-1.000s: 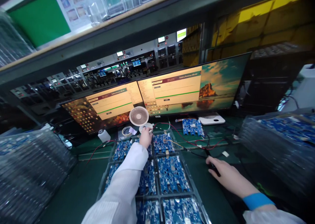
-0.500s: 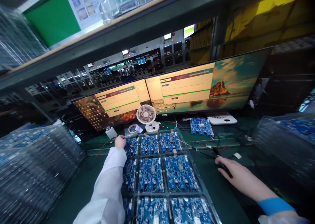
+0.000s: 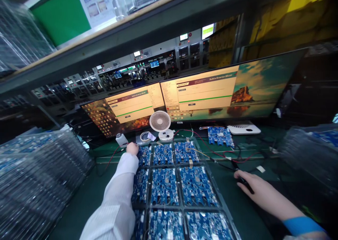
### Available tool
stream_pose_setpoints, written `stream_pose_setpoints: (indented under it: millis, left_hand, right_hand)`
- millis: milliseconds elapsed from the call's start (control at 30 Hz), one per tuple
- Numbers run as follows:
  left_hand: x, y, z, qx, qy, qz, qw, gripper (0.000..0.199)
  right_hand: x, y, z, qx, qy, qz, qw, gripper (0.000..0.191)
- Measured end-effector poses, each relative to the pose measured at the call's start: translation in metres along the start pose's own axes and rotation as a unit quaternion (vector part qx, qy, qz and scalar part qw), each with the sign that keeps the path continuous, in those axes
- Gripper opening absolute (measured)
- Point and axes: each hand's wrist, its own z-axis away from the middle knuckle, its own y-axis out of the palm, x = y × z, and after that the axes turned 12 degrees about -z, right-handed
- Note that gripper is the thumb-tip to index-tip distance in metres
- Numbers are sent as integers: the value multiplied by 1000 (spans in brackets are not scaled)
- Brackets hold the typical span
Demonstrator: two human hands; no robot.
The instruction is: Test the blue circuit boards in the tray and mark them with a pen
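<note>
My left hand [image 3: 132, 149] is closed at the back left corner of a clear tray [image 3: 180, 188] of blue circuit boards; what its fingers hold is too small to make out. Under my right hand [image 3: 248, 183], on the dark mat right of the tray, is a black mouse [image 3: 245, 185], with my fingers curled round it. A yellow wire [image 3: 199, 153] runs from the back right board [image 3: 186, 152] toward a black cable near my right hand.
Two monitors [image 3: 206, 92] stand behind a small white fan [image 3: 160, 121]. Stacked trays [image 3: 44, 183] rise at the left, more [image 3: 308, 159] at the right. A loose board [image 3: 220, 136], red wires, a tape roll [image 3: 145, 137] and a small bottle [image 3: 121, 140] lie behind the tray.
The whole view has shifted slightly, so things appear a little further right. Both hands keep about the same places relative to the tray and mouse.
</note>
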Motion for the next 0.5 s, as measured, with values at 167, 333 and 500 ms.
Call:
stream_pose_setpoints:
  millis: [167,333,500]
  left_hand:
    - [5,-10,5,20,-11,54,998,28]
    - [14,-9,31,83,33,132,987,28]
    - [8,-9,54,65,83,141,984,16]
  right_hand:
    - [-4,1,0,3,2,-11,1000,23]
    - [-3,0,1,9,1,-22,1000,22]
    - [2,2,-1,13,1,-30,999,23]
